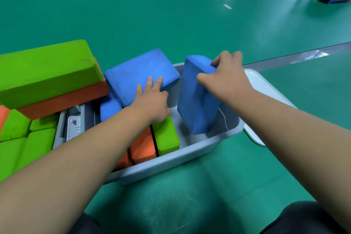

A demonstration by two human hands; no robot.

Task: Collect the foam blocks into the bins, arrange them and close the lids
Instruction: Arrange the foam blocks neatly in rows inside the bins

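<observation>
Matt foam blocks [140,74] — glossy floor [133,24]

Right hand [226,80] gripping upright blue block [195,104] in grey bin [190,150], left hand [152,100] on tilted blue block [140,74]
</observation>
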